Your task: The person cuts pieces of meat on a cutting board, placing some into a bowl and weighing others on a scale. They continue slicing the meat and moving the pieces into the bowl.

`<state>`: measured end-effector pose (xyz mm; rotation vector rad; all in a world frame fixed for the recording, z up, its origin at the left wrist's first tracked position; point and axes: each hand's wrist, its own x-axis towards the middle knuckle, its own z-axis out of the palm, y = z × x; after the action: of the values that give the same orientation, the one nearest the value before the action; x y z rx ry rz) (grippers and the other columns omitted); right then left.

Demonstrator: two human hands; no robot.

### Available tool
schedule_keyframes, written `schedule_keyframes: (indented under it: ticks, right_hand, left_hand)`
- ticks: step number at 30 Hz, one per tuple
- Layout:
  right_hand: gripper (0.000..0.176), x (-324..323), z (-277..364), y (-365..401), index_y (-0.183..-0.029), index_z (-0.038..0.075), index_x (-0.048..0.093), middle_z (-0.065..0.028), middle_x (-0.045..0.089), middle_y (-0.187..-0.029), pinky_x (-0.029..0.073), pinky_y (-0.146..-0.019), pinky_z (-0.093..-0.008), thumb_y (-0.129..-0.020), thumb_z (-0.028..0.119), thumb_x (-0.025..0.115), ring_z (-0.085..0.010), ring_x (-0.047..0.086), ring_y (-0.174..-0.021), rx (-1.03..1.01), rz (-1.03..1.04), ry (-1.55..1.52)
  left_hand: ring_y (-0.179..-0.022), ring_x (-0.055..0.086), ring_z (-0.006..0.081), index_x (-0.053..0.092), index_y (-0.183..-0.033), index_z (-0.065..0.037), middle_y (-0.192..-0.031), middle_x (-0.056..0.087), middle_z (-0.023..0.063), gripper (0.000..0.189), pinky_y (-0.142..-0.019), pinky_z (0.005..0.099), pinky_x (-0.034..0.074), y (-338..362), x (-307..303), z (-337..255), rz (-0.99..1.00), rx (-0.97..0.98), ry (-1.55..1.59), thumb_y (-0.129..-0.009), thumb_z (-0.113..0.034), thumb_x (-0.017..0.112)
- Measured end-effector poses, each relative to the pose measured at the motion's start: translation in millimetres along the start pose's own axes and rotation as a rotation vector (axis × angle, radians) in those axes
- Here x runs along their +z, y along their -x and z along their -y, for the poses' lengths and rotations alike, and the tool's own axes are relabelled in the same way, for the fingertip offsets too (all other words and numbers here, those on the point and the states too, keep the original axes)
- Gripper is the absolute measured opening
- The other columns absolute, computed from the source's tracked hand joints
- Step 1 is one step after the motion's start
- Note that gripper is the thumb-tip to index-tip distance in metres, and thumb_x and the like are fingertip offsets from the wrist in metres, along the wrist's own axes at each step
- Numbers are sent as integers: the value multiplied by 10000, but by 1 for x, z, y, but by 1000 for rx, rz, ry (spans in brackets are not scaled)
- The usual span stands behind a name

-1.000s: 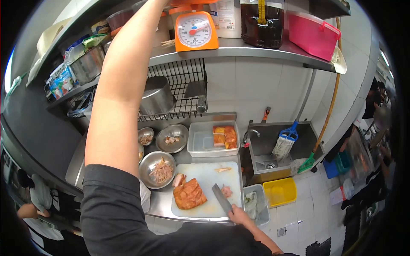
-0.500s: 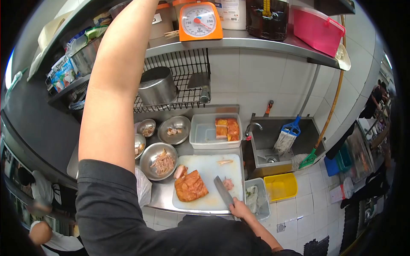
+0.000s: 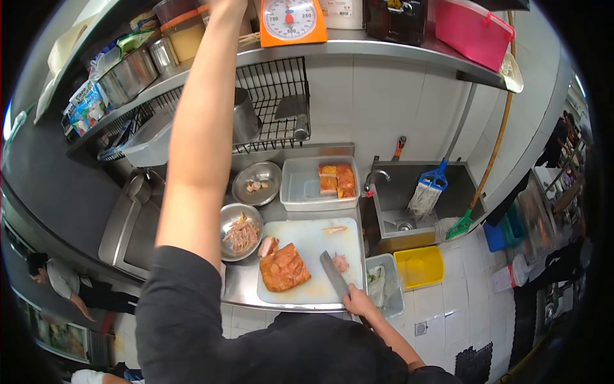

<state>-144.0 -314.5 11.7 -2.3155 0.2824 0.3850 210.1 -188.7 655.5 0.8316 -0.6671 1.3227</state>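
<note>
Cleaver [image 3: 332, 274] in right hand [image 3: 359, 302], fingers wrapped round handle; blade over cutting board [image 3: 320, 240], just beside meat slab [image 3: 284, 267] | left hand [image 3: 227, 5] up at shelf [image 3: 384, 48]; fingers cannot be told

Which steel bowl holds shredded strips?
The near bowl, left of the cutting board; the far bowl, beside the tub, holds a few chunks.

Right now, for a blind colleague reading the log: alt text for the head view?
The right hand grips a cleaver on a white cutting board bearing a slab of orange meat; the left arm stretches up to the shelf beside an orange scale.
</note>
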Motion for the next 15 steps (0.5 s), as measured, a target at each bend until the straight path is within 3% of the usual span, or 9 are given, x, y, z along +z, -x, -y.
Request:
schedule_keyframes:
  ticks: [2,3,4,6,8,9,12,14,15]
  right_hand:
    - [376,0,2,-1,-1180,-29,511,-367,668,-1001,508,-894,-593,-970,283,526,-534,652,-973,20,3,-6]
    - [364,0,4,0,-1173,-28,512,-362,670,-983,509,-881,-597,-972,276,523,-532,654,-953,8,-6,0]
    - [353,0,5,5,-1165,-27,513,-357,672,-965,510,-868,-602,-974,269,520,-531,657,-933,8,-11,3]
    - [309,-5,13,17,-1129,-25,514,-346,675,-912,508,-835,-611,-977,243,518,-531,658,-889,27,-31,-10]
    - [259,-7,17,26,-1091,-24,513,-343,673,-877,505,-799,-615,-977,208,510,-533,656,-855,36,-10,-27]
    - [247,-8,19,29,-1090,-24,508,-338,673,-863,505,-787,-615,-975,194,510,-533,655,-840,32,-15,-32]
    - [245,-7,22,35,-1109,-22,485,-325,677,-836,508,-762,-614,-957,165,529,-526,657,-809,16,-41,-50]
    - [245,-14,26,40,-1113,-15,473,-314,678,-818,508,-752,-614,-950,157,537,-520,658,-795,33,-45,-18]
    - [249,-18,29,43,-1116,-9,461,-303,679,-800,507,-743,-615,-943,148,545,-515,659,-782,27,-60,17]
  left_hand:
    - [-1091,578,191,386,-1352,19,-1232,537,122,710,-903,308,535,26,-70,-4,232,-130,252,-842,-159,846]
    - [-1014,602,157,521,-1258,11,-1121,597,81,458,-849,279,528,84,-78,-60,150,-138,238,-912,-178,754]
    - [-1164,642,266,498,-1321,15,-1290,618,169,388,-971,389,540,84,-138,-7,473,-249,270,-987,-139,621]
    - [-1125,646,264,403,-1423,0,-1254,618,136,772,-972,423,554,156,-206,-25,790,-738,453,-800,-112,844]
    - [-1160,638,241,508,-1388,-32,-1250,644,126,776,-998,411,548,248,-259,-69,993,-889,111,-727,-113,906]
    - [-1158,638,221,516,-1385,-28,-1252,646,113,804,-996,391,543,292,-282,-97,985,-1201,69,-703,-133,928]
    - [-1253,578,277,533,-1376,-7,-1324,588,110,832,-1071,409,481,448,-386,-134,1141,-1264,-118,-660,-125,941]
    - [-1270,569,339,575,-1323,-2,-1306,604,158,708,-1063,432,476,500,-417,-165,1431,-910,-324,-712,-142,903]
    - [-1270,569,339,575,-1323,-2,-1306,604,158,708,-1063,432,476,504,-417,-169,1435,-928,-318,-712,-142,903]
